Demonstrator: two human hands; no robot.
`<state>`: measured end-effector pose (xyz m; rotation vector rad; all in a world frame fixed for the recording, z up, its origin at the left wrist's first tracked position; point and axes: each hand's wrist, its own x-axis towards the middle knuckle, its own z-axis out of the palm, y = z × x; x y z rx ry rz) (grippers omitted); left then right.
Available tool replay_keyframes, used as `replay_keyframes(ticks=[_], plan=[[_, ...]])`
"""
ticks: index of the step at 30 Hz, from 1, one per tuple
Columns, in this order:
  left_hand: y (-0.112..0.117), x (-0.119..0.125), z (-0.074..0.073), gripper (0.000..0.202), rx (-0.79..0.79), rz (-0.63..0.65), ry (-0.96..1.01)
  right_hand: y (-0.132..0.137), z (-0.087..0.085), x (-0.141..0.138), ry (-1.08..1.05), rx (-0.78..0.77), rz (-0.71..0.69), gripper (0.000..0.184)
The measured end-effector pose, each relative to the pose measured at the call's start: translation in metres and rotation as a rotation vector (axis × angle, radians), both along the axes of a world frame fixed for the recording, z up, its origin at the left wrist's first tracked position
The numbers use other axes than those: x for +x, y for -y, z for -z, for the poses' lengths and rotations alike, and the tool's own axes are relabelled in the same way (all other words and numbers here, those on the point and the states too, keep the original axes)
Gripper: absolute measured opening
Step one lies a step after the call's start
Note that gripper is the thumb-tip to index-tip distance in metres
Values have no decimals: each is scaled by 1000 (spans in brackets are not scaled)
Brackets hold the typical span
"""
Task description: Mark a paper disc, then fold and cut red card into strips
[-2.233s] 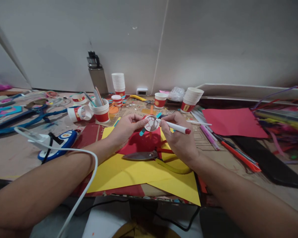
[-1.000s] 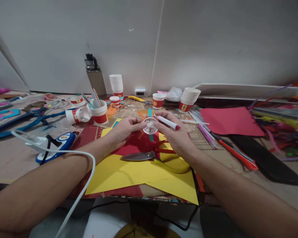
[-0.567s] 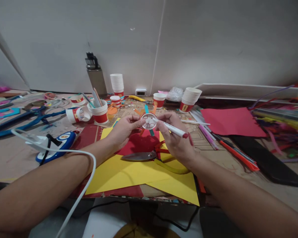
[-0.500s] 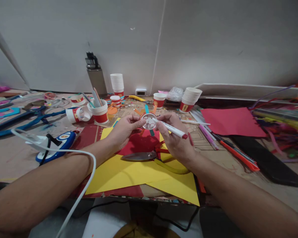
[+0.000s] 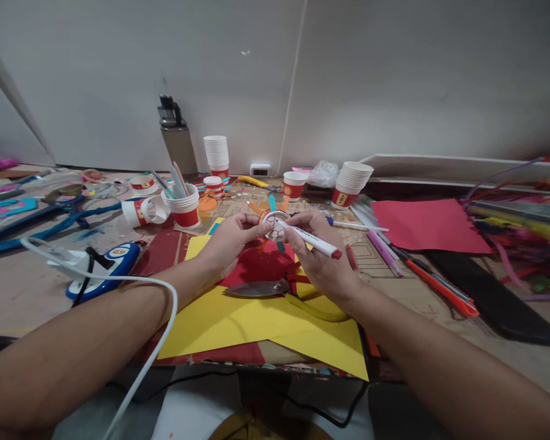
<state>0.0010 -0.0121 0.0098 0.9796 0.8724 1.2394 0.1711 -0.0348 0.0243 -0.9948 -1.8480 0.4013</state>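
Observation:
Between my fingers is a small paper cup (image 5: 275, 225), its white round base facing me with dark red lines drawn on it. Orange and teal strips stick out around it. My left hand (image 5: 231, 243) grips the cup's left side, thumb on the rim. A white marker (image 5: 314, 241) with a dark red end is in my right hand (image 5: 321, 260), its tip at the white base. Below lie scissors (image 5: 261, 288) with red and yellow handles, across red paper (image 5: 250, 266) and yellow paper sheets (image 5: 211, 324).
Stacked paper cups (image 5: 216, 153) stand at the back, more cups (image 5: 352, 177) right of them. A cup with sticks (image 5: 183, 205) is on the left, near a blue-and-white device (image 5: 119, 269). A white cable (image 5: 172, 305) crosses my left forearm. Red paper (image 5: 431, 225), a utility knife (image 5: 444, 290) and pipe cleaners lie right.
The marker and my right hand have shifted slightly left and down over the cup base. More red lines seem to show on the base. My left hand stays on the cup.

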Motion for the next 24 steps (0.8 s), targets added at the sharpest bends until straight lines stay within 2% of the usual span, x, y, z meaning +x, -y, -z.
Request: replay_keyframes(ticks=[17,24], plan=[[-1,0,3,35,16,4,-24,0,3,1,-16,9,-33,12],[0,0,3,35,32,10,-30,0,3,0,8,26,-4,10]])
